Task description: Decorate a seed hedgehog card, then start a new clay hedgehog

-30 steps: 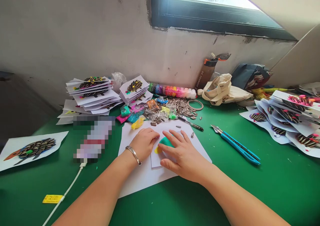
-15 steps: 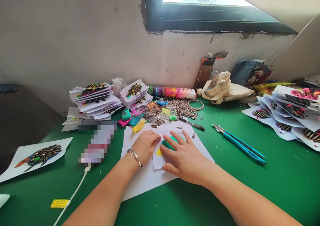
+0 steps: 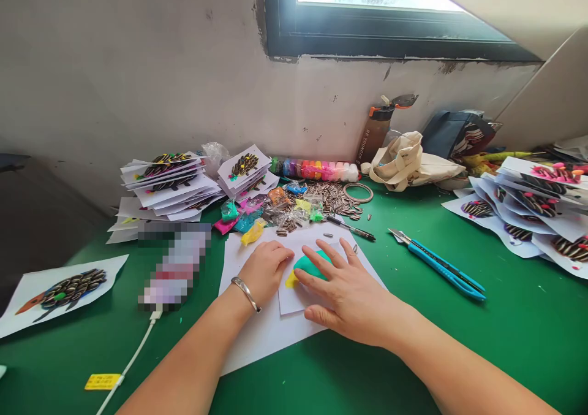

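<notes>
My right hand (image 3: 342,289) is spread open above a small white card (image 3: 294,304), its fingers over a flat green patch of clay (image 3: 301,264). A yellow clay piece (image 3: 290,279) adjoins the green on its lower left. Along the card's left edge, my left hand (image 3: 264,273), with a silver bangle at the wrist, has its fingers curled together and holds the card at its upper left corner; the fingertips are partly hidden. Beneath the card lie larger white sheets (image 3: 243,335) on the green table.
Bagged clay (image 3: 252,232), sunflower seeds (image 3: 333,197), a pen (image 3: 351,228) and a tape roll (image 3: 358,192) lie behind the sheets. A blue utility knife (image 3: 436,265) is on the right. Stacked seed pictures (image 3: 174,185) stand left; others (image 3: 528,200) lie right. A cable (image 3: 138,347) crosses the left front.
My right hand has shifted slightly right and its fingers have lifted and spread, so more of the green clay shows. My left hand stays at the card's edge.
</notes>
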Demonstrator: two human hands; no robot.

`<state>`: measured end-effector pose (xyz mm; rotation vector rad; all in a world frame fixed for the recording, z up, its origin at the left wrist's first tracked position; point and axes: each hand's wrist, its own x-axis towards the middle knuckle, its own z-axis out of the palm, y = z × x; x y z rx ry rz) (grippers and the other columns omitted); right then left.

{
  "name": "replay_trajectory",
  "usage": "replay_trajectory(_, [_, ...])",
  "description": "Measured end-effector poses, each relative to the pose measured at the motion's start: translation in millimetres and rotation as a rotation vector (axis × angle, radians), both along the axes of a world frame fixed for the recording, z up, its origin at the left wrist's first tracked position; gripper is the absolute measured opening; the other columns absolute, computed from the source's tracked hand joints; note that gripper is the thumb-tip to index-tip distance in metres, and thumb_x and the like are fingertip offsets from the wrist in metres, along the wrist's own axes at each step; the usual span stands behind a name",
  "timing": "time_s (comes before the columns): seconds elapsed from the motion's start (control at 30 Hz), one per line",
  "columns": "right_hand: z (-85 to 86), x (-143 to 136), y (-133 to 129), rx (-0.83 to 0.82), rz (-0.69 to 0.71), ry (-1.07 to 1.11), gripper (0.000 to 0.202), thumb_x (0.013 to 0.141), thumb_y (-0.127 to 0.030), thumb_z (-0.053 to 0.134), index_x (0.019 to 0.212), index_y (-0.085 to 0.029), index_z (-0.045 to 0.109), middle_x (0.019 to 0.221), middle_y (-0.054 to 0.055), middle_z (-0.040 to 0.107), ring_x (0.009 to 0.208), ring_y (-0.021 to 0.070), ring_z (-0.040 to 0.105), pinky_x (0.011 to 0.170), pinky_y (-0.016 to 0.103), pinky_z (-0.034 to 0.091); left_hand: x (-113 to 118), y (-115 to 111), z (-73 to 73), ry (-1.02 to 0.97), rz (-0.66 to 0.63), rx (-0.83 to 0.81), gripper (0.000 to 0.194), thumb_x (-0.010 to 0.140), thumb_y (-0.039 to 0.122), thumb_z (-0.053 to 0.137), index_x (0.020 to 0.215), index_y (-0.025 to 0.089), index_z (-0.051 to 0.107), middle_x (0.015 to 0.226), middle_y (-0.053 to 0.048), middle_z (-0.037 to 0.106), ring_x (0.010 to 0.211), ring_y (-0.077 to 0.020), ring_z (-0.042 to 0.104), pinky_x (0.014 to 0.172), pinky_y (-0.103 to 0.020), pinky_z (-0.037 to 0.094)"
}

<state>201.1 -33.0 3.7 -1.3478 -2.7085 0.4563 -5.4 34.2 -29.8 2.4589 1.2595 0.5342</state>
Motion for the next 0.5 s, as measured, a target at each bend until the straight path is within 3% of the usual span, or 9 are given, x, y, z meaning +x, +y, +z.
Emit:
replay_trajectory(0.13, [0.8,0.7,-0.6,-0.024,0.002,0.005,0.054,0.09,-0.061,0.037,0.135,-0.033,0.047,0.152,0.005,0.032,0.142,0.0367,0.009,0.109,0.066,-0.004,-0.4,-0.4,0.0,-0.003,-0.002,0.004,0.024,0.09,0.011,0.047,0.097,0.017,0.069,0.096,-0.007,0.066,0.091,-0.021,0.058,0.084,-0.035,0.048])
replay_trajectory(0.33, [4.8,1.9,-2.3,-0.028,-0.027,0.035,0.054,0.091,-0.061,0.035,0.137,-0.035,0.044,0.156,0.004,0.022,0.142,0.0369,0.01,0.109,0.066,0.001,-0.9,-4.6,-1.8,-0.012,0.005,0.019,0.024,0.09,0.012,0.047,0.098,0.018,0.069,0.098,-0.008,0.066,0.092,-0.0211,0.058,0.086,-0.036,0.048])
replay_trajectory(0.5, [4.5,0.6,-4.7,0.0,0.01,0.023,0.048,0.09,-0.058,0.042,0.127,-0.033,0.055,0.151,0.004,0.032,0.141,0.0366,0.014,0.109,0.065,0.002,0.1,-7.4,-3.5,-0.01,0.033,0.037,0.025,0.09,0.012,0.046,0.098,0.017,0.069,0.098,-0.008,0.066,0.093,-0.0216,0.058,0.085,-0.037,0.048])
